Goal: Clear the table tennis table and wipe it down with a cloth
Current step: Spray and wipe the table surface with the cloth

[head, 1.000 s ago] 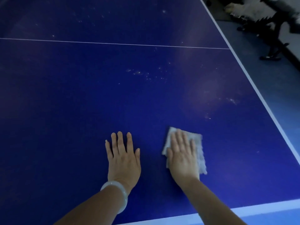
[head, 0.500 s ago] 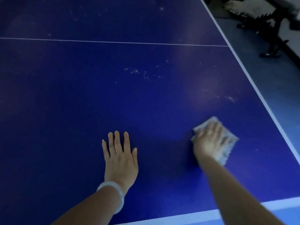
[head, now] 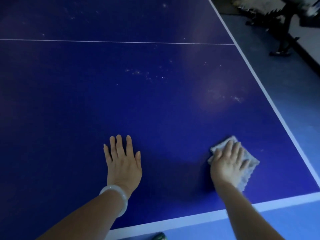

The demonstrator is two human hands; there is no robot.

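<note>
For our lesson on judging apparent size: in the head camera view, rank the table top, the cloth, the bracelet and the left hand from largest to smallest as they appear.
1. table top, fills most of the view.
2. left hand and cloth: too alike to rank, since the right hand covers much of the cloth.
3. bracelet, smallest.

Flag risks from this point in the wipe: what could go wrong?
1. Missed dirt: pale specks and a smudge lie further up the table than the cloth, so a short stroke may skip them.
2. The right hand presses the cloth flat near the table's right edge line; an outward sweep could carry it off.
3. The left hand lies bare on the surface and may leave prints.
</note>
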